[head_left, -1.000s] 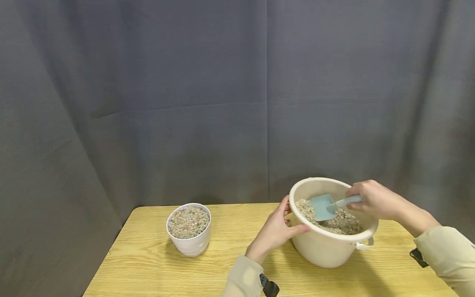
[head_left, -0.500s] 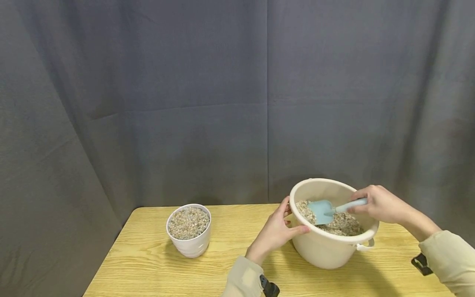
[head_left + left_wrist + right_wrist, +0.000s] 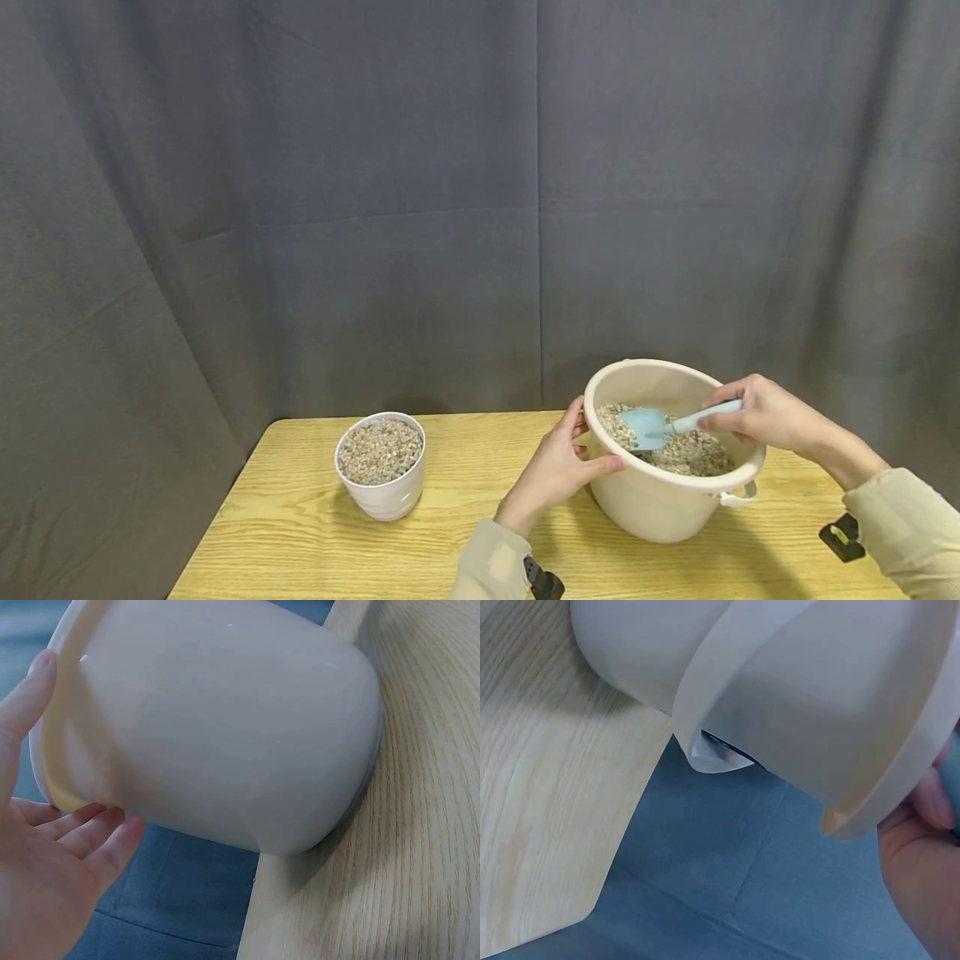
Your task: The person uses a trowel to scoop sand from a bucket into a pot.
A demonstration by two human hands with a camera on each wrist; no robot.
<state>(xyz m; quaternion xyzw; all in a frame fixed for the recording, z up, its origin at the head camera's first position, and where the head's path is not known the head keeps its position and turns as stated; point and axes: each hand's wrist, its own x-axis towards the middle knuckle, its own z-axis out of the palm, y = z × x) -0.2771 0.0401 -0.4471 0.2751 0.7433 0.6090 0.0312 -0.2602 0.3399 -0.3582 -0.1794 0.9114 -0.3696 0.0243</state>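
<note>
A cream plastic bucket [image 3: 660, 504] stands on the right of the table, part filled with small pebbly gravel [image 3: 693, 454]. Its near left rim is held by my left hand [image 3: 553, 467], with the thumb along the rim and the fingers [image 3: 94, 832] touching just under it in the left wrist view. My right hand [image 3: 772, 414] grips the handle of a light blue hand shovel [image 3: 648, 427] over the bucket's right rim. The shovel's blade lies in the gravel near the left inner wall. In the right wrist view the bucket wall hides most of the shovel.
A white flowerpot [image 3: 386, 496], filled almost to its rim with similar gravel, stands on the left of the wooden table [image 3: 465, 500]. Behind the table hangs a grey curtain [image 3: 405, 208]. A white handle lug [image 3: 738, 496] sticks out from the bucket's lower right rim.
The shovel's blade has sunk lower and shifted left into the gravel. My right hand has moved slightly right and down with it. The left hand and the bucket stay in place.
</note>
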